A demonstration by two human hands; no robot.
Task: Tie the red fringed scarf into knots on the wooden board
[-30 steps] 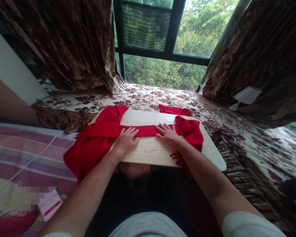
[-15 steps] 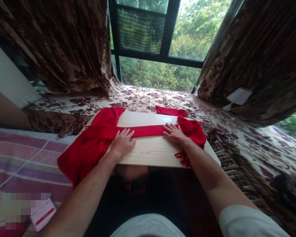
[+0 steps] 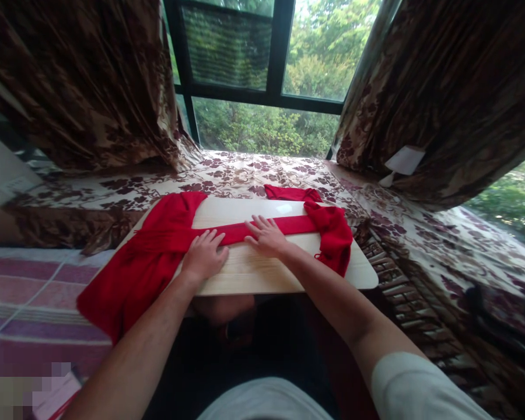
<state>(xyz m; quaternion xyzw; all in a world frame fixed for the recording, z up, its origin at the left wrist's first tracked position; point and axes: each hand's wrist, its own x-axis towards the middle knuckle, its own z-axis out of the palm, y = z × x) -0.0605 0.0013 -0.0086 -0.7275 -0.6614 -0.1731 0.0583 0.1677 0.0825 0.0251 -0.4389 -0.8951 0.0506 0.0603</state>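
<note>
A red scarf (image 3: 149, 259) lies across a small light wooden table (image 3: 262, 271) in front of me, folded into a narrow band along the middle. Its wide end spills off the table's left side and another bunched part (image 3: 332, 230) hangs over the right side. My left hand (image 3: 205, 254) rests flat on the band, fingers spread. Close beside it, my right hand (image 3: 266, 236) also lies flat on the band near the table's middle, fingers stretched out. Neither hand grips anything.
The table stands over my lap on a bed with a brown floral cover (image 3: 245, 175). A striped purple blanket (image 3: 30, 297) lies to the left. Brown floral curtains (image 3: 441, 87) hang on both sides of a dark-framed window (image 3: 262, 70).
My right hand has slid left along the scarf band toward my left hand. The view has shifted, so everything sits a little further left.
</note>
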